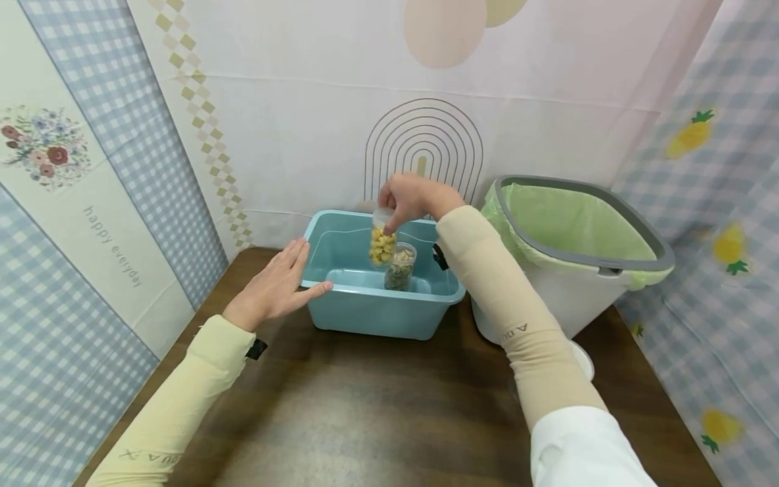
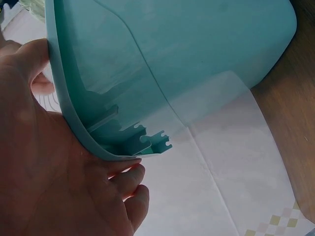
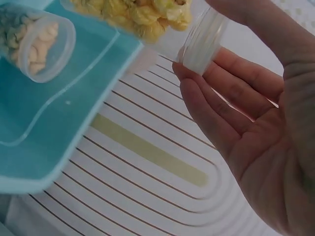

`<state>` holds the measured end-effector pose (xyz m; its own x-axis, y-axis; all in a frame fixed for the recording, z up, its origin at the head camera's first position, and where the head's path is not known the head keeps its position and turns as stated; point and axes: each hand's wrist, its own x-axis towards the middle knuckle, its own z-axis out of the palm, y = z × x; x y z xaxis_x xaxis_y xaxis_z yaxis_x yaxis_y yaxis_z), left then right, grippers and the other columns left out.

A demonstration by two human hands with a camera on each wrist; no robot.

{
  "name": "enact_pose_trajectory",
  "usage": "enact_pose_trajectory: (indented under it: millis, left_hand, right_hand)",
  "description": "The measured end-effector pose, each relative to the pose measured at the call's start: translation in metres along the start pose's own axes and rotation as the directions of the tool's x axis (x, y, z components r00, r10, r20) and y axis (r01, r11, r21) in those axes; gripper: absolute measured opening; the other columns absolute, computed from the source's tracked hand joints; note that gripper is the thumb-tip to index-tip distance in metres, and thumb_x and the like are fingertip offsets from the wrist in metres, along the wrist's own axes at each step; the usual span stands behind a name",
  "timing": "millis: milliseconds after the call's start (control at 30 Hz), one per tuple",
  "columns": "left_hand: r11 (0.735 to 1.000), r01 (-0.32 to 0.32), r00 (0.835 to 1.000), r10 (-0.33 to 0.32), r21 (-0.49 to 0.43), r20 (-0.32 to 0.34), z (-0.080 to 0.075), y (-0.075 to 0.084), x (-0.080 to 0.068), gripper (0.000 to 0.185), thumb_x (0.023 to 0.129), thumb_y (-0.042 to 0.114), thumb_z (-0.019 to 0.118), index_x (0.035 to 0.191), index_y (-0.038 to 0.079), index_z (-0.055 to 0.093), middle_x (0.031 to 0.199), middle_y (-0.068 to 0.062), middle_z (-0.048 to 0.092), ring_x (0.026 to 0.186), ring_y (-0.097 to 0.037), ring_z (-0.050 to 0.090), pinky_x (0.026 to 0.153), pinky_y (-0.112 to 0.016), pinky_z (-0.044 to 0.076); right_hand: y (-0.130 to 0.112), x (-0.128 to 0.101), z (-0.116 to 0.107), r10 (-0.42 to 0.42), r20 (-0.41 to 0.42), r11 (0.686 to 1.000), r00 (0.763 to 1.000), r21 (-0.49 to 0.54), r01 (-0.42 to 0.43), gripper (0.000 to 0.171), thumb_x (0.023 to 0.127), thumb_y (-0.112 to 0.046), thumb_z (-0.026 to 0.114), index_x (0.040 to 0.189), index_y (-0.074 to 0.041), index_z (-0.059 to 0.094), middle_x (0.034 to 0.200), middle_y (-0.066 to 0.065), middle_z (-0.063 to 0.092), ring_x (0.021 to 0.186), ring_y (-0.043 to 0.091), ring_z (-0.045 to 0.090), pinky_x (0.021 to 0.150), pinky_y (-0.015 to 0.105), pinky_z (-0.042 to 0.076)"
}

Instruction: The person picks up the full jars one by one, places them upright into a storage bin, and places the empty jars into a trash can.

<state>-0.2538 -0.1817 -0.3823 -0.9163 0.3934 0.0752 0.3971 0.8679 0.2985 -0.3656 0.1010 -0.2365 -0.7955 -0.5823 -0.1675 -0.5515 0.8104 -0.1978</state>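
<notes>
The right hand (image 1: pixel 409 196) pinches the cap end of a clear jar of yellow pieces (image 1: pixel 382 240), suspending it upright above the teal bin (image 1: pixel 365 308) interior, beside a second jar (image 1: pixel 399 267) standing inside. The left hand (image 1: pixel 276 287), fingers straight, presses the bin's left rim, apparently steadying it on the worktop (image 1: pixel 377 406).

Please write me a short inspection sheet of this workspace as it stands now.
Surface: dark wooden table, bare in front.
Job's things: blue tub at the back; jar of yellow pieces held by its top over the tub; second jar standing inside the tub.
Clutter: white bin with green liner beside the tub.
Hands: left hand open, flat against the tub's left rim; right hand pinches the yellow jar's lid end.
Cables: nothing seen.
Surroundings: patterned cloth backdrop, checked side panels.
</notes>
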Motion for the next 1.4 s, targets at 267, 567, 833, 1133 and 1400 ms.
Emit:
enact_pose_trajectory:
  millis: [267,567,833,1133,1400]
  left_hand:
    - [1.0,0.005,1.0,-0.005,-0.007,0.004,0.003,0.001,-0.001,0.105,0.105,0.067,0.047,0.166,-0.008,0.007,0.177,-0.026,0.005,0.166,-0.042,0.005,0.135,-0.059,0.012]
    - [1.0,0.016,1.0,-0.016,-0.014,0.009,0.002,0.003,-0.001,0.106,0.104,0.069,0.046,0.167,-0.006,0.006,0.178,-0.023,0.004,0.167,-0.039,0.004,0.135,-0.057,0.011]
    - [1.0,0.019,1.0,-0.018,-0.021,0.01,0.004,0.006,-0.004,0.104,0.105,0.068,0.045,0.167,-0.006,0.006,0.178,-0.024,0.004,0.166,-0.041,0.004,0.135,-0.058,0.011]
    - [1.0,0.016,1.0,-0.016,-0.018,0.008,0.004,0.008,-0.005,0.104,0.105,0.067,0.046,0.167,-0.006,0.006,0.177,-0.024,0.005,0.166,-0.041,0.005,0.135,-0.058,0.011]
    - [1.0,0.004,1.0,-0.004,-0.024,0.003,0.006,0.006,-0.004,0.104,0.105,0.066,0.048,0.167,-0.007,0.007,0.177,-0.024,0.005,0.166,-0.04,0.006,0.135,-0.058,0.012]
  right_hand:
    - [0.01,0.021,0.031,-0.013,-0.003,1.0,1.0,0.02,0.013,0.045,0.085,-0.03,0.09,0.12,-0.007,0.073,0.117,0.009,0.069,0.104,0.024,0.061,0.091,0.037,0.057]
    - [0.015,0.035,0.057,-0.021,-0.01,0.999,1.0,0.027,0.021,0.046,0.083,-0.029,0.091,0.119,-0.007,0.073,0.118,0.009,0.07,0.105,0.024,0.064,0.092,0.039,0.059]
    - [0.017,0.04,0.075,-0.028,0.014,0.999,1.0,0.029,0.027,0.05,0.084,-0.027,0.091,0.125,-0.007,0.071,0.121,0.009,0.068,0.107,0.023,0.062,0.095,0.04,0.058]
    - [0.015,0.047,0.091,-0.037,0.046,0.999,0.998,0.0,0.037,0.051,0.084,-0.029,0.091,0.128,-0.008,0.071,0.123,0.009,0.069,0.108,0.024,0.064,0.096,0.042,0.058]
    - [0.012,0.047,0.101,-0.037,0.081,0.999,0.996,-0.011,0.038,0.049,0.085,-0.027,0.091,0.126,-0.009,0.073,0.124,0.007,0.07,0.11,0.022,0.064,0.098,0.041,0.057]
